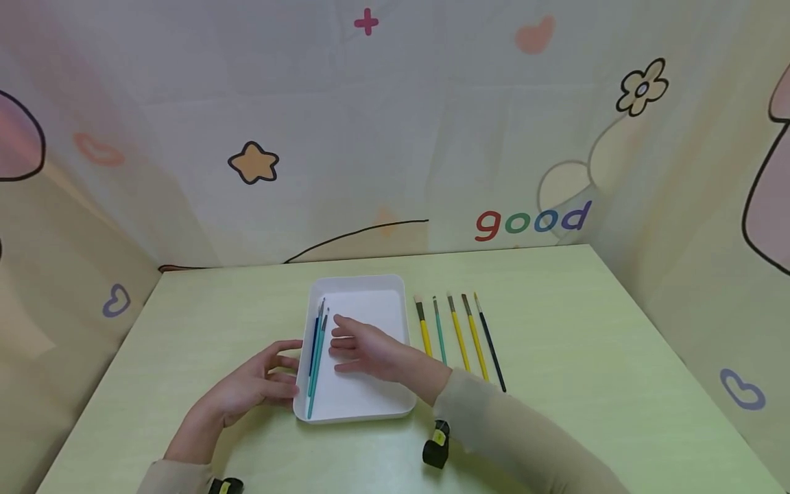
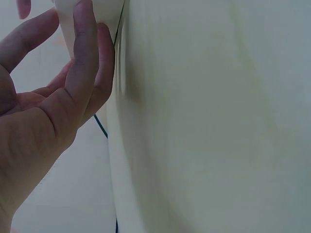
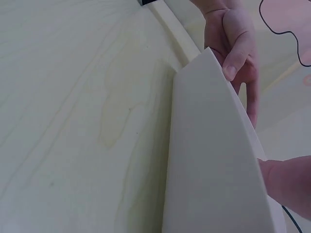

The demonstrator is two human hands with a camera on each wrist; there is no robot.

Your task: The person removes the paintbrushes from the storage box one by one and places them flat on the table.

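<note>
A white rectangular tray sits on the table, with three slim paintbrushes along its left side, teal and dark blue handled. My left hand rests its fingertips and thumb against the tray's outer left wall; the left wrist view shows its bent fingers right at that wall. Over the tray's middle, my right hand is held with fingers loosely extended toward the brushes, nothing between them. In the right wrist view the tray's near wall hides most of that hand.
Several more paintbrushes lie side by side right of the tray, with yellow, teal and black handles; my right forearm passes over their lower ends. A printed cloth stands behind the pale table.
</note>
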